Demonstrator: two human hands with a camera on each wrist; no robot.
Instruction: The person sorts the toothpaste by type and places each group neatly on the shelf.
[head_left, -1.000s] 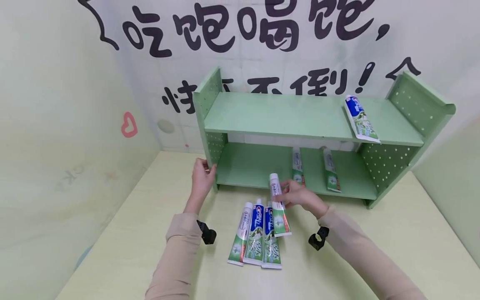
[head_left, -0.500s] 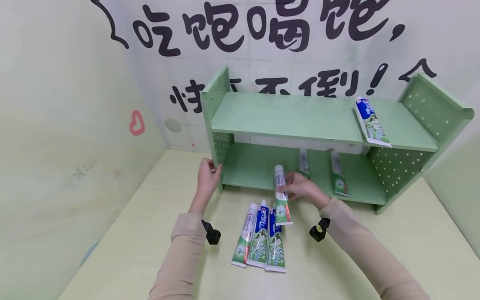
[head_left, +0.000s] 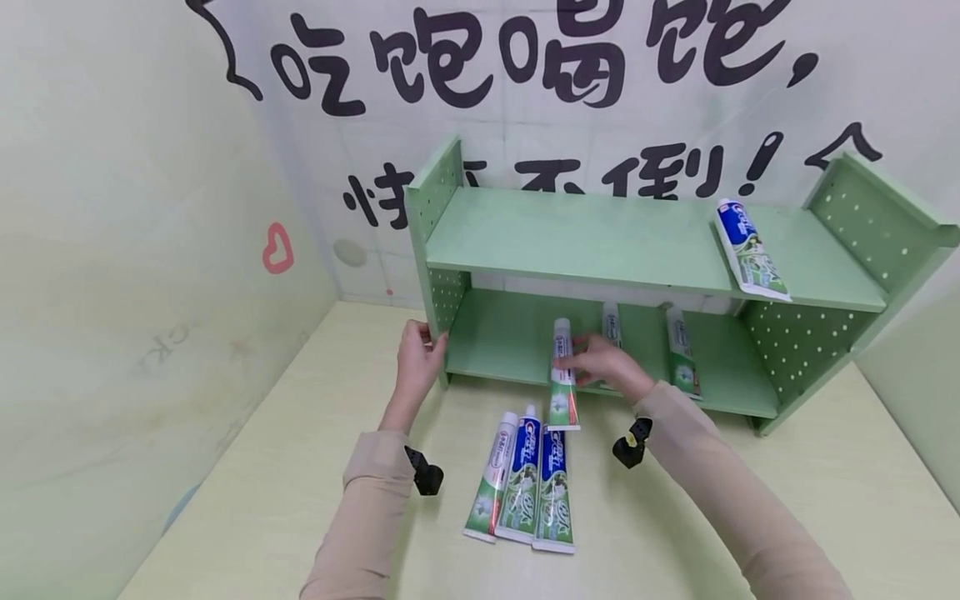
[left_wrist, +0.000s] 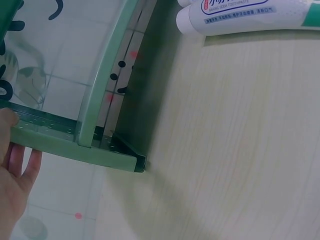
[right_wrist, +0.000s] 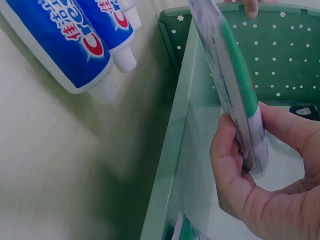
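Table (head_left: 645, 533) carries a green rack (head_left: 577, 237), two shelves, open front toward the person. Lower shelf (head_left: 504, 337) is the level that matters here. Left hand (head_left: 418, 360) grips the left panel (head_left: 447, 290) by its edge. Right hand (head_left: 606, 363) is at the lower shelf's front, thumb and fingers pinching one tube (head_left: 563, 402).

Key relation: held tube sits between the hands, just left of the right hand, well apart from the left, so right is the near one. Long axis runs front to back, close to square with the shelf edge, cap (head_left: 562, 324) toward the rack's back, tail toward the person. In the head view the cap end overlaps the shelf and the tail sticks out past the front edge (can't tell if it touches the shelf or hangs just above).

Two shelved tubes (head_left: 682, 354) lie to its right, caps to the back too, so roughly parallel. Another, the top tube (head_left: 750, 250), is on the upper shelf's right. Three loose tubes (head_left: 522, 483) lie side by side on the table in front, caps toward the rack
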